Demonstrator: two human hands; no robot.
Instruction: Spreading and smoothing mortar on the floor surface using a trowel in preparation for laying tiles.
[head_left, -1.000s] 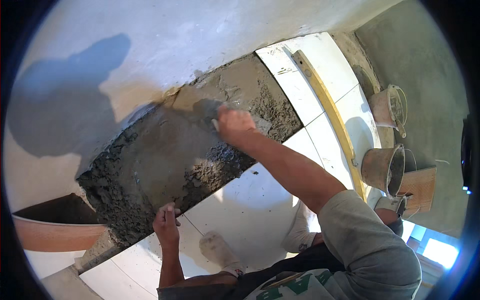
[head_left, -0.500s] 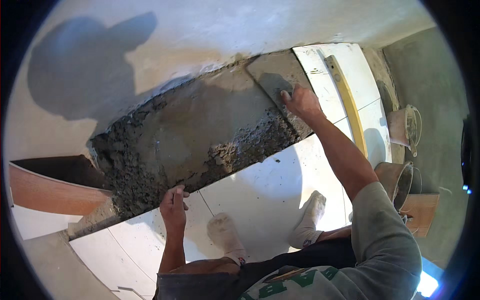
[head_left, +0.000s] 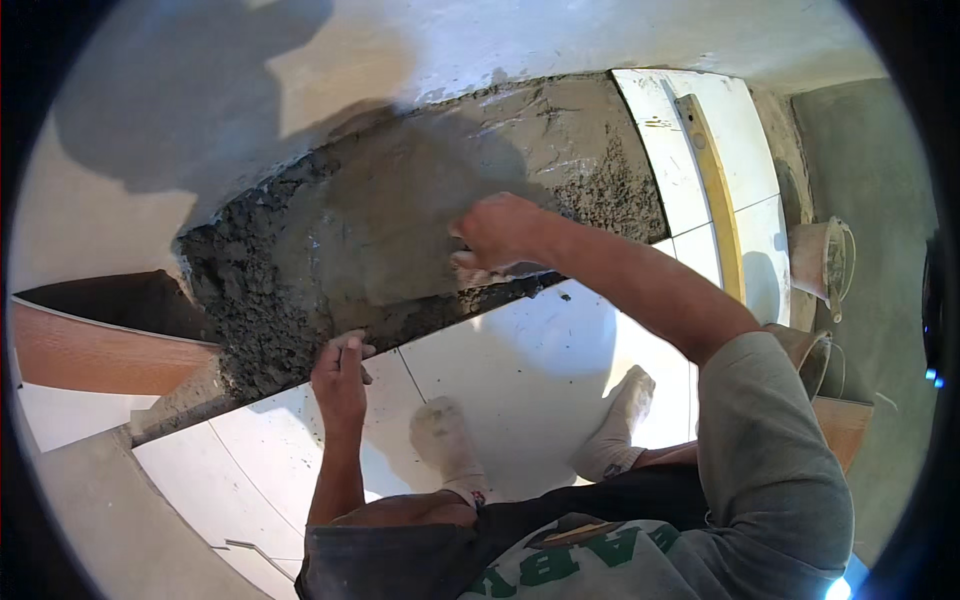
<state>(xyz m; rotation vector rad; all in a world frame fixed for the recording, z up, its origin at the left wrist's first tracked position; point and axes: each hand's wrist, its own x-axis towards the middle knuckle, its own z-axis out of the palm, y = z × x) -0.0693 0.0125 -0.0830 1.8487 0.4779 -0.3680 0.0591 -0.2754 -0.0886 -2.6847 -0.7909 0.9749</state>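
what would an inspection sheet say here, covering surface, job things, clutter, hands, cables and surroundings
Surface: white floor tiles, dark crumbs scattered on them
Job's things: grey mortar bed along the plastered wall, smooth in the middle, lumpy at its left end; yellow bar lying on tiles at right
Clutter: thin bent metal piece, lower left
Hands: left hand loosely curled at the mortar's near edge; right hand closed low over the mortar, apparently on a tool hidden beneath
Cables: nothing seen
Surroundings: buckets at right, reddish-brown panel at left
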